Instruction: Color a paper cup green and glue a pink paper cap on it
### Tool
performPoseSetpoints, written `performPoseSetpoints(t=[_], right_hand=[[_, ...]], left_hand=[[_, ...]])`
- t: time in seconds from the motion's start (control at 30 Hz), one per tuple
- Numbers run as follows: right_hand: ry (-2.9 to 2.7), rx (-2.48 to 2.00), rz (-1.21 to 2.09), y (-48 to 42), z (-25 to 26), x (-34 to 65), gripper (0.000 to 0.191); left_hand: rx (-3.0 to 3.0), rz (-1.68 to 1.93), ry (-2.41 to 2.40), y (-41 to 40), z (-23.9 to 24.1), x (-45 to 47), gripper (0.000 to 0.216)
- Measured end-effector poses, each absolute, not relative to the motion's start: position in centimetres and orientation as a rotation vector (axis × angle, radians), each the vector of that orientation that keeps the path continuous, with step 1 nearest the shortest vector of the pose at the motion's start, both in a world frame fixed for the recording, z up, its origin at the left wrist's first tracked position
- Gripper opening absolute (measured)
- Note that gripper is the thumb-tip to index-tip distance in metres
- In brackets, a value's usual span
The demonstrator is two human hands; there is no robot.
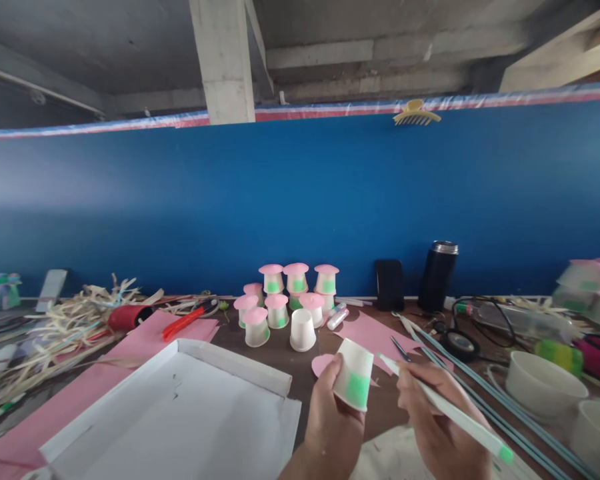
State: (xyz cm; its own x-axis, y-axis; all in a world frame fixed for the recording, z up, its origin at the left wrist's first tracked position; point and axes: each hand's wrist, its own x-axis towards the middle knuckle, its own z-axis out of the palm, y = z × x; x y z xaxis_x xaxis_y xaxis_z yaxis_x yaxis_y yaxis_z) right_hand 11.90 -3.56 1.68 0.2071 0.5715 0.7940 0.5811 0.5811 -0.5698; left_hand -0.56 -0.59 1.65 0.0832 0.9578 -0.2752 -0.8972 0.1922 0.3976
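My left hand [333,420] grips an upside-down white paper cup [354,373] with a green patch painted on its side. My right hand [437,417] is closed round a white marker with a green end [450,410], its tip pointing at the cup's upper right edge. A pink round paper piece [321,365] lies on the table just behind the cup. Farther back stands a cluster of several finished cups with pink caps and green patches [285,297], plus one plain white upturned cup [303,330].
A shallow white cardboard tray [180,407] lies at the left front, on pink paper sheets [145,350]. Straw strips, a red tool and a red roll clutter the left. A black flask [437,275], thin rods [480,387], scissors and white bowls [543,383] are on the right. A blue wall stands behind.
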Motion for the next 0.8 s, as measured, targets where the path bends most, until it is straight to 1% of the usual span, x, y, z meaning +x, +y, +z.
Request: performPoseSetpoints(t=[0.27, 0.47, 0.8], right_hand=[[-1.406, -1.048, -0.018, -4.0, 2.6, 11.1, 0.01], [-1.477, -1.062, -0.057, -4.1, 3.0, 10.9, 0.009], [-1.622, -1.064, -0.134, -3.4, 2.1, 11.0, 0.008]], left_hand=[[0.096, 1.362, 0.554, -0.2, 1.1, -0.5, 0.017], [0.06, 1.384, 0.538, -0.4, 0.8, -0.3, 0.017], [0.058, 1.331, 0.479, -0.8, 1.3, -0.5, 0.021]])
